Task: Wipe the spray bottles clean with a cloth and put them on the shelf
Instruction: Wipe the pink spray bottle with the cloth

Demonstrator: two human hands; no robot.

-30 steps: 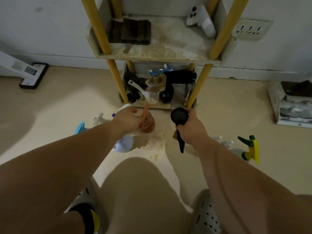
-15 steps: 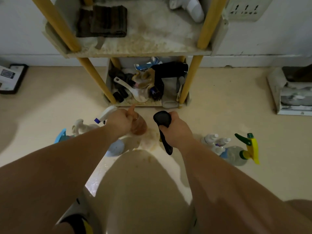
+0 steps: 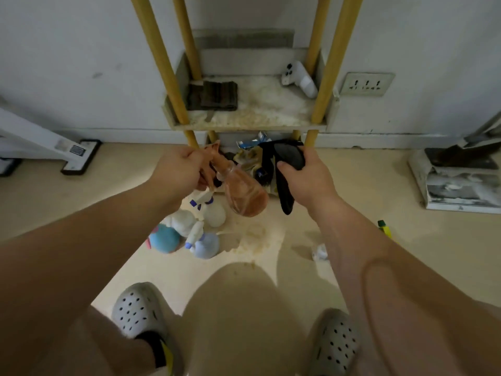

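**As you hold the orange spray bottle [image 3: 245, 198] and the black cloth [image 3: 290, 158] before the shelf [image 3: 252, 126]**

While you stand facing the yellow-posted rack, your left hand [image 3: 177, 169] has its fingers curled round the trigger head of the orange spray bottle. The bottle hangs tilted in the air, with its round body pointing down and toward your right. Your right hand [image 3: 309, 176] grips the black cloth bunched in its fist, with one end dangling below. That end hangs just beside the bottle, and whether the two touch cannot be told. Both are held in front of the rack's cluttered bottom tier, below the shelf. On the shelf lie a folded dark towel [image 3: 214, 96] at the left and a white spray bottle [image 3: 299, 78] on its side at the back right. On the floor beneath your left wrist sits a cluster of white and blue spray bottles [image 3: 189, 232]. A green-and-yellow spray head [image 3: 384, 228] shows just beside your right forearm.
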